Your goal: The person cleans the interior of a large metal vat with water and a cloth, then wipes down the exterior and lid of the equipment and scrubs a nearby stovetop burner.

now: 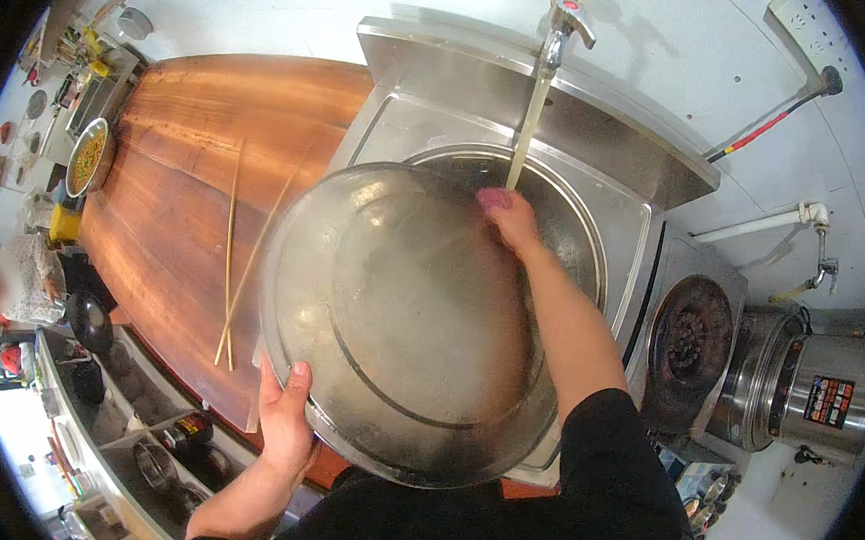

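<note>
My left hand (287, 410) grips the near left rim of a large round metal lid or shallow pan (407, 306), its thumb on the top face. The lid is tilted over a round stainless-steel basin (593, 236) set in a metal counter, hiding much of it. In my right hand (515, 223) is a pink scrubbing cloth or pad (494, 199), held at the lid's far right edge. Just above that hand hangs the yellowish hose end (531, 119) of a wall faucet (564, 23); whether water runs is hard to tell.
Two long thin sticks (229, 256) lie crossed on the wooden worktop (166, 206). A bowl of diced food (88, 158) stands at its far left edge. Compartmented sinks (142, 393) hold pans at lower left. Another person (29, 279) is beyond. A dark burner (691, 341) and steel pot (756, 375) stand right.
</note>
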Motion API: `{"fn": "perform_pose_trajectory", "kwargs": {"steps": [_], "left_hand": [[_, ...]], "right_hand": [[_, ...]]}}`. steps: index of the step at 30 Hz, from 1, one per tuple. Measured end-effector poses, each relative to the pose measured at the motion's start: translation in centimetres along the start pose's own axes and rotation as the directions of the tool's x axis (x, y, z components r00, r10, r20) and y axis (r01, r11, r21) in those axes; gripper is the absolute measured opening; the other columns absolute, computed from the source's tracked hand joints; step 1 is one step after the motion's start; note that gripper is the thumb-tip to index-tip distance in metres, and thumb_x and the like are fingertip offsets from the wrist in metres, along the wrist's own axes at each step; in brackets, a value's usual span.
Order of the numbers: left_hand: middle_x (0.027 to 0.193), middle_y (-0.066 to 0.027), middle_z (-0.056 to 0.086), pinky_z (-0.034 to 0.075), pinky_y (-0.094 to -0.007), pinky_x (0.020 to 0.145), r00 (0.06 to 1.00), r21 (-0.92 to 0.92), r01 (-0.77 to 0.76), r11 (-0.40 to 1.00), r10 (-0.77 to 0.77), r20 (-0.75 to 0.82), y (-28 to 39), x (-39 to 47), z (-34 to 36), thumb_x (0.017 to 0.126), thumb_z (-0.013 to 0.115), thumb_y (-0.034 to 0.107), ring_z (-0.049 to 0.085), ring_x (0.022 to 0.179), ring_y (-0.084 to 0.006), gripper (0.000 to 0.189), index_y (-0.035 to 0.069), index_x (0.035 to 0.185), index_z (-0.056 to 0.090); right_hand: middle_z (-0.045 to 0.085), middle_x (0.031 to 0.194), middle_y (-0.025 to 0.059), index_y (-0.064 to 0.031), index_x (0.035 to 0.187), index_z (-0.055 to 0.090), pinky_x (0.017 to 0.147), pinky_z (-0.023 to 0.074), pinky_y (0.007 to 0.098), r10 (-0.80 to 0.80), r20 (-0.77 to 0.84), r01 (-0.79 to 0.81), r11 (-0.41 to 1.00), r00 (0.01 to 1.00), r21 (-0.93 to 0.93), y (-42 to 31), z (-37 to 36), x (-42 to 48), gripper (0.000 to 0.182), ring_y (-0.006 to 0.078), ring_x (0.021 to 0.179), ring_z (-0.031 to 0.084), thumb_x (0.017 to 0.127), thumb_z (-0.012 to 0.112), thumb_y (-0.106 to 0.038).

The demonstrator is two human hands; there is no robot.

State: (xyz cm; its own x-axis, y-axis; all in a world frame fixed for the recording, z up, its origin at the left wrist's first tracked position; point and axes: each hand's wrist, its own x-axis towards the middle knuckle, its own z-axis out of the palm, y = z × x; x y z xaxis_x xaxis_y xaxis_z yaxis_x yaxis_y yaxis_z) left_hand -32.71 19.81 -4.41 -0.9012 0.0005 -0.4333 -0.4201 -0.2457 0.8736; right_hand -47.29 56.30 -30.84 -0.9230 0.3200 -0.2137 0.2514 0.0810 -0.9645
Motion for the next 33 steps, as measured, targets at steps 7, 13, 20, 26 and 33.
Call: {"fn": "perform_pose_trajectory", "kwargs": {"steps": [7,13,20,26,33], "left_hand": [[0.134,-0.0120,0.052,0.037,-0.0379,0.106,1.000,0.043,0.021,0.999,-0.020,-0.022,0.9,0.6,-1.0,0.098,0.058,0.017,0.049,0.122,-0.0231,0.055,0.005,0.146,0.033],[0.133,-0.0133,0.053,0.042,-0.0405,0.102,0.999,0.090,-0.012,0.996,0.007,0.051,1.8,1.3,0.5,0.095,0.060,0.022,0.052,0.119,-0.0264,0.059,0.005,0.146,0.034],[0.139,-0.0122,0.048,0.035,-0.0376,0.108,0.999,0.200,-0.017,0.980,0.007,0.049,2.6,2.0,0.7,0.098,0.056,0.022,0.045,0.127,-0.0235,0.058,0.004,0.148,0.032],[0.137,-0.0146,0.049,0.048,-0.0433,0.102,0.994,0.103,0.039,0.994,-0.049,0.098,2.4,2.4,0.1,0.097,0.031,0.065,0.054,0.121,-0.0259,0.074,0.007,0.142,0.038],[0.142,-0.0136,0.047,0.044,-0.0445,0.104,0.996,-0.031,0.087,0.996,-0.086,0.039,2.2,2.9,0.9,0.100,0.038,0.057,0.051,0.125,-0.0282,0.068,0.007,0.146,0.034]], "right_hand": [[0.071,0.108,0.0070,-0.0042,0.116,0.065,0.089,0.0489,0.0300,0.066,0.074,-0.057,0.992,0.995,-0.109,-3.8,0.7,-2.0,0.033,0.0162,0.101,0.065,0.084,0.063,-0.012],[0.070,0.098,0.0081,-0.0049,0.108,0.069,0.084,0.0508,0.0339,-0.131,0.254,0.146,0.988,0.958,-0.040,-6.7,7.5,3.3,0.027,0.0170,0.090,0.065,0.093,0.060,-0.026],[0.070,0.090,0.0056,-0.0033,0.096,0.072,0.077,0.0522,0.0313,-0.418,0.589,0.313,0.908,0.692,0.277,-20.5,16.9,-2.9,0.021,0.0156,0.084,0.066,0.090,0.060,-0.020],[0.062,0.094,0.0100,-0.0077,0.079,0.066,0.090,0.0436,0.0469,-0.855,0.493,0.795,0.409,0.161,0.449,-23.5,13.5,-17.1,0.010,0.0307,0.099,0.058,0.072,0.068,-0.014],[0.065,0.102,0.0104,-0.0126,0.086,0.071,0.089,0.0468,0.0467,-0.844,0.498,0.936,0.314,0.199,0.159,-23.6,14.3,-14.4,0.016,0.0298,0.102,0.061,0.077,0.065,-0.024]]}}
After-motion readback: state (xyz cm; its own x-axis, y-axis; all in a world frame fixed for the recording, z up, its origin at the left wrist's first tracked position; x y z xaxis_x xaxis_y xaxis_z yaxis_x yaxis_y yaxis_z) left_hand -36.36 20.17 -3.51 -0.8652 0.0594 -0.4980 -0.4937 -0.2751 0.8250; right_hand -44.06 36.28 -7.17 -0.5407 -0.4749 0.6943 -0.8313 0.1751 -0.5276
